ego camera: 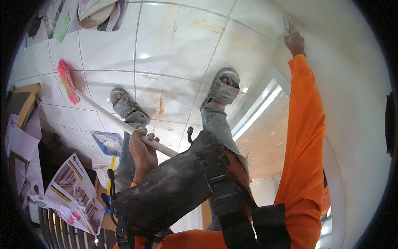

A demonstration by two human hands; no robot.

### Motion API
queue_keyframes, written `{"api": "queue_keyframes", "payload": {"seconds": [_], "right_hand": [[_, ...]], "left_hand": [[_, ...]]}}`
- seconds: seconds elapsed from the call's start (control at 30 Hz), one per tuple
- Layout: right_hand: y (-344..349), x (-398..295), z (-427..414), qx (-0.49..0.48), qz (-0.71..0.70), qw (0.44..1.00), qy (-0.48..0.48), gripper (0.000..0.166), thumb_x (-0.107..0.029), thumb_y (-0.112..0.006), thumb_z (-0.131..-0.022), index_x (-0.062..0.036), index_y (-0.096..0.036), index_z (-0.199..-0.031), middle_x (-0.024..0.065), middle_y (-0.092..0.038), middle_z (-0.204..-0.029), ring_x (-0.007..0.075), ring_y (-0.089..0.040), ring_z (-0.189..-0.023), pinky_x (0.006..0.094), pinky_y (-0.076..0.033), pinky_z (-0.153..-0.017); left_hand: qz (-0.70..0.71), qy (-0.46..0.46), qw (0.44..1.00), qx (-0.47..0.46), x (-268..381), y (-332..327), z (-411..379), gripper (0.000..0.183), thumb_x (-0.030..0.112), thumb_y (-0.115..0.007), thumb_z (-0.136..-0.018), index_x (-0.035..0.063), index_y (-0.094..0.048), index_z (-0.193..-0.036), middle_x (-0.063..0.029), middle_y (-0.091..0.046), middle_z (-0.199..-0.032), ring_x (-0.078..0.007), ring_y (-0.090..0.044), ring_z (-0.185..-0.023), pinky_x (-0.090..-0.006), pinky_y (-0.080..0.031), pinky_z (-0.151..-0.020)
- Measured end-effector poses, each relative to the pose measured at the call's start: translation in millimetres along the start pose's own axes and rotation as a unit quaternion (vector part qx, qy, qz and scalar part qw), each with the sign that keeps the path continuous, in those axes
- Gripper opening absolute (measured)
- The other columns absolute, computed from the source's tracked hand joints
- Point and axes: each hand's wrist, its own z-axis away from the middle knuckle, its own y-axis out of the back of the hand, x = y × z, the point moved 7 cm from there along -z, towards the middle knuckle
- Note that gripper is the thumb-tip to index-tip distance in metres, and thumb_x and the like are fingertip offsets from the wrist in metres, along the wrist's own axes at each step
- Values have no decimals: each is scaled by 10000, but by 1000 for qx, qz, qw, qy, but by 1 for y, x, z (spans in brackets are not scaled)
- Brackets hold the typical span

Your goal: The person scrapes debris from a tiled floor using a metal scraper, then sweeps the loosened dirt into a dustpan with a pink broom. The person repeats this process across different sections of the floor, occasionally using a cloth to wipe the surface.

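Note:
My left hand (143,149) is closed around the pale handle of a broom (107,114), left of the black bag (168,190) on my front. The broom's pink and yellow bristle head (67,81) rests on the white tiled floor at the left. Far off at the upper right, my right hand (294,42), at the end of an outstretched orange sleeve, is at the pale wall. It grips a small tool (288,25) whose blade looks thin and metallic; its exact kind is hard to tell.
A blue dustpan (108,143) holding pale debris lies left of my legs. Printed sheets (74,193) and cardboard (28,104) stand along the left. A round container (97,14) sits on sheeting at the upper left. A door frame (256,107) is at the right.

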Motion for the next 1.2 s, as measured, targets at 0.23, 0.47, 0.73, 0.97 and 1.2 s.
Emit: {"api": "queue_keyframes", "payload": {"seconds": [0.23, 0.47, 0.73, 0.97, 1.2], "right_hand": [[4, -67, 47, -18, -43, 998, -50, 496, -257, -515, -818, -123, -444, -1290, 188, -636, -1013, 404, -609, -929, 476, -472, -859], [24, -63, 21, -52, 11, 999, 7, 440, -233, -504, -821, -44, -490, -1219, 209, -631, -973, 379, -609, -942, 468, -491, -824], [33, -65, -12, 5, -25, 1000, -4, 342, -233, -522, -800, -39, -573, -1078, 203, -620, -1065, 399, -614, -933, 469, -497, -836], [25, -91, 45, -80, -51, 993, -71, 451, -255, -508, -833, -148, -429, -1265, 217, -613, -1085, 386, -583, -1036, 480, -488, -851], [-29, -10, 10, -45, 39, 998, 37, 416, -339, -502, -832, -75, -552, -1150, 182, -582, -1109, 321, -591, -1004, 454, -495, -800]], "left_hand": [[2, -15, 1000, 25, 6, -5, 4, 386, 154, -454, -882, 51, -395, -1249, -15, -418, -835, -135, -453, -691, -345, -402, -682], [0, -1, 1000, 2, 0, 2, 0, 389, 134, -418, -892, 40, -344, -1262, -19, -416, -792, -133, -443, -650, -351, -412, -638], [-4, 0, 1000, 14, 7, 5, -11, 400, 110, -457, -829, 52, -402, -1221, -16, -423, -813, -143, -467, -676, -336, -411, -645], [23, -15, 999, 23, 4, -2, 7, 397, 134, -442, -873, 39, -378, -1253, -25, -426, -819, -139, -474, -657, -345, -424, -644], [-5, -12, 1000, -1, 11, -12, -4, 409, 122, -424, -874, 23, -348, -1263, -31, -429, -809, -135, -480, -653, -332, -428, -633]]}}
